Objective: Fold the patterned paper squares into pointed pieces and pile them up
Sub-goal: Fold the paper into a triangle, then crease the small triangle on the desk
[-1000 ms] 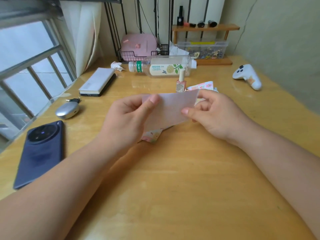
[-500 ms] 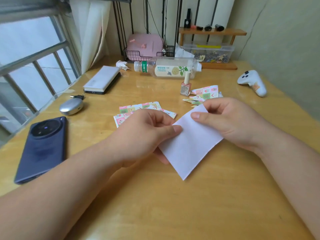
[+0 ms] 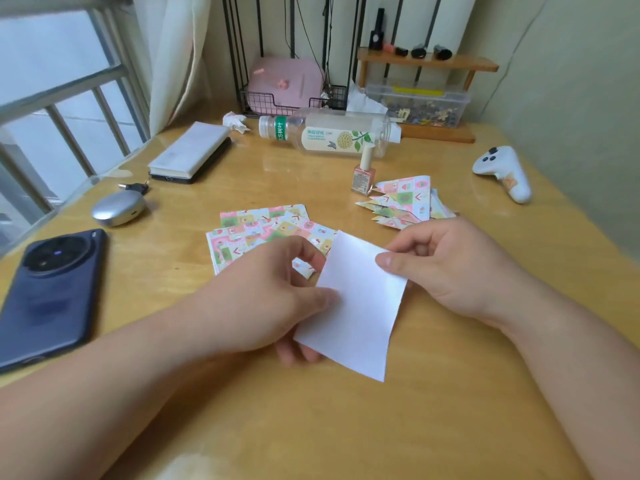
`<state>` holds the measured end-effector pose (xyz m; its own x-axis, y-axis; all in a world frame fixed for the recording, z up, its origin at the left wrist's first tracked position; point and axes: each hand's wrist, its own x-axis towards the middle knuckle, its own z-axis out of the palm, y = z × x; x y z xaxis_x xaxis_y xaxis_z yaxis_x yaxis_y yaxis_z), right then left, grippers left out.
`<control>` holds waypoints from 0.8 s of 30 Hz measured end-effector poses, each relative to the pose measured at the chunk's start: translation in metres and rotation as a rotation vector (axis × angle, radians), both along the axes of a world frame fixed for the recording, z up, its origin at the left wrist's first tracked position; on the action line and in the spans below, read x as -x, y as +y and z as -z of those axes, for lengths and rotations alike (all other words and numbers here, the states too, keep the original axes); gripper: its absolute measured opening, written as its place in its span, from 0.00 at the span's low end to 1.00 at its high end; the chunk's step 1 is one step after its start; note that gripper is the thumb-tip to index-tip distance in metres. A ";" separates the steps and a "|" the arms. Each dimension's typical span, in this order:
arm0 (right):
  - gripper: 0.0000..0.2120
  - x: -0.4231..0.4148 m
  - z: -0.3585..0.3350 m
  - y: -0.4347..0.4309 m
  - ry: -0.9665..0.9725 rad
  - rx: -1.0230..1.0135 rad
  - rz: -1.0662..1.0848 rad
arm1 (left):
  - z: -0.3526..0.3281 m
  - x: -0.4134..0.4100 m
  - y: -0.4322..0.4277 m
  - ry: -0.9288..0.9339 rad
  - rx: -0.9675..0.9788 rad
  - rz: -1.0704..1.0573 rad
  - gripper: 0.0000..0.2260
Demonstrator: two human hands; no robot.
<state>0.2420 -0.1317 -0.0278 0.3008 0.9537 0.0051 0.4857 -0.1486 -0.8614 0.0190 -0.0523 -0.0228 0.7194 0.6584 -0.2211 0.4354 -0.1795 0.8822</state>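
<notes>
Both hands hold one paper square [image 3: 356,306] just above the wooden table [image 3: 311,420], its white back facing me. My left hand [image 3: 263,299] pinches its left edge with the thumb on top and fingers beneath. My right hand [image 3: 446,268] pinches the upper right edge. A fanned heap of flat patterned squares [image 3: 263,230] lies just behind my left hand. A pile of folded pointed pieces [image 3: 405,202] sits behind my right hand.
A pink nail polish bottle [image 3: 363,171] stands by the folded pile, with a plastic drink bottle [image 3: 329,133] lying behind it. A dark phone [image 3: 52,289], a silver case [image 3: 117,209] and a notebook [image 3: 190,150] lie left. A white controller [image 3: 505,171] is at the right.
The paper came down from in front of the camera toward the table and turned white side up. Both hands shifted their grip along its edges; the heap of flat squares became visible.
</notes>
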 end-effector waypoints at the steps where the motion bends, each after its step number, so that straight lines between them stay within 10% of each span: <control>1: 0.04 0.000 -0.001 -0.001 -0.006 0.008 -0.036 | 0.000 -0.001 -0.001 -0.002 -0.010 -0.002 0.10; 14: 0.06 0.016 -0.014 -0.003 -0.307 0.035 0.058 | 0.003 -0.003 -0.003 -0.096 -0.104 -0.077 0.08; 20: 0.15 0.034 -0.022 -0.004 0.424 0.086 0.232 | 0.002 -0.004 0.000 -0.195 0.010 -0.209 0.05; 24: 0.14 0.037 -0.016 0.001 0.562 0.096 0.201 | 0.003 -0.006 -0.006 -0.136 0.001 -0.106 0.08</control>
